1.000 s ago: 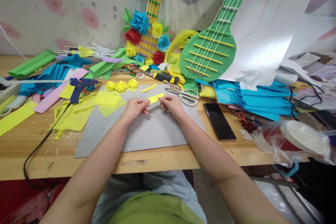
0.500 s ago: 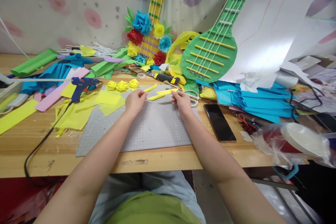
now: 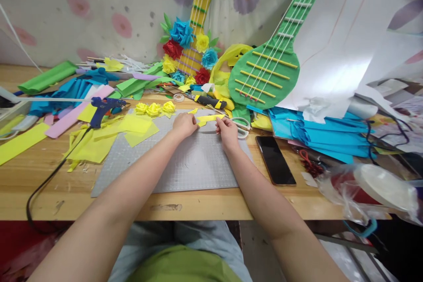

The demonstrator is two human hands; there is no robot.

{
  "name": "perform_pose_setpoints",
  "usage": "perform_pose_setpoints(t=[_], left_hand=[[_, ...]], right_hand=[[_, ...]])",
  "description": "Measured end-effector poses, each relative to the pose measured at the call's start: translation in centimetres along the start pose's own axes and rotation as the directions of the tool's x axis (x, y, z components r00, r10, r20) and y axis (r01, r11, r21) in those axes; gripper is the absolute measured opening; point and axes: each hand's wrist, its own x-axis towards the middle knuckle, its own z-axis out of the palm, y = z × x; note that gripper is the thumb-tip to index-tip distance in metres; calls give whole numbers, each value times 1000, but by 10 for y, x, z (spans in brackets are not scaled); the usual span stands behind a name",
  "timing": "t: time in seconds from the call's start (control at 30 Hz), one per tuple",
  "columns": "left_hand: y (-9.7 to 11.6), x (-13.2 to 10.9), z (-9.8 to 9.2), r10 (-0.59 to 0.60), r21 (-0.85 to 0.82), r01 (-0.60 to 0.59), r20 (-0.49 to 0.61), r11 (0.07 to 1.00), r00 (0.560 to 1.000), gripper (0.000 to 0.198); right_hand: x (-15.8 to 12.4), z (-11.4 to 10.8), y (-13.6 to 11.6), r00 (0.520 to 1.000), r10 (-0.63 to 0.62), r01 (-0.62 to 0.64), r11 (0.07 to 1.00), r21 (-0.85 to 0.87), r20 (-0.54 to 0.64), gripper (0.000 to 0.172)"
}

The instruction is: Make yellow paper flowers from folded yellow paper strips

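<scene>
My left hand (image 3: 184, 124) and my right hand (image 3: 227, 129) both pinch a yellow paper strip (image 3: 209, 118) between them, just above the far part of a grey cutting mat (image 3: 185, 163). The fingers of both hands are closed on the strip's ends. Three small yellow paper roses (image 3: 154, 108) lie on the mat's far edge, left of my left hand. White-handled scissors (image 3: 243, 124) lie right beside my right hand.
A blue glue gun (image 3: 101, 109) with a black cord lies at the left among yellow paper scraps (image 3: 99, 139). A black phone (image 3: 275, 160) lies right of the mat. Green and yellow paper guitars (image 3: 264, 72) with paper flowers lean against the wall. Blue paper (image 3: 317, 132) and a plastic bag sit at the right.
Both hands have moved farther away across the mat, toward the scissors, carrying the yellow strip. The strip now sits between closer-set hands.
</scene>
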Motion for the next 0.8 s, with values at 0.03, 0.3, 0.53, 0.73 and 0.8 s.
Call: perform_pose_setpoints(t=[0.03, 0.3, 0.53, 0.73, 0.8], left_hand=[[1, -1, -1, -20, -28, 20, 3, 999, 1000, 15], [2, -22, -10, -228, -757, 281, 177, 590, 957, 16], [-16, -43, -13, -209, -895, 326, 271, 304, 940, 26], [-13, -53, -12, -173, -891, 358, 320, 278, 931, 23], [-10, -54, -10, -156, -880, 371, 339, 296, 928, 19]], right_hand=[[0, 0, 0, 1000, 0, 0, 1000, 17, -4, 35], [4, -4, -3, 998, 39, -49, 981, 190, 55, 37], [-16, 5, -12, 896, 75, -69, 997, -31, 439, 33], [-27, 15, -14, 781, 83, 15, 988, -152, 619, 30], [-27, 16, -13, 791, 70, 33, 987, -156, 608, 30]])
